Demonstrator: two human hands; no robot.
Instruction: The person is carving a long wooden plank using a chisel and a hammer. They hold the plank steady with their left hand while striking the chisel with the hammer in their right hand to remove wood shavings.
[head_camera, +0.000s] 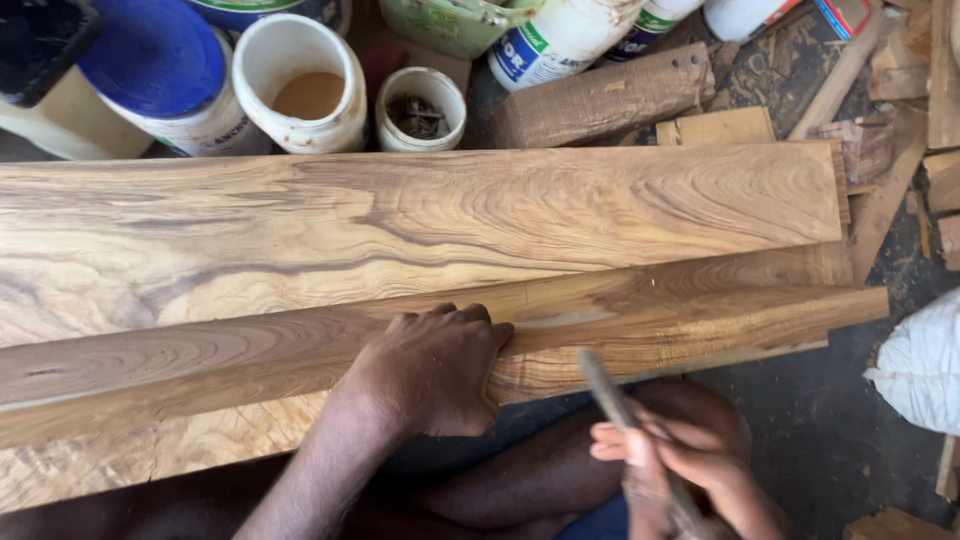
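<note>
You see the golden-brown plank (420, 215) with dark wavy grain, and the white tub (300, 85) holding tan liquid.

Planks (420, 215), tubs (300, 85) on dusty floor (820, 420)

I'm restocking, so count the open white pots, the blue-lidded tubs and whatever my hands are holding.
Open white plastic pots: 2, one with brown liquid, one smaller.
White tub with round blue lid: 1.
Thin blurred tool in right hand: 1.
Narrow wooden plank in left hand: 1.
Total: 5.
</note>
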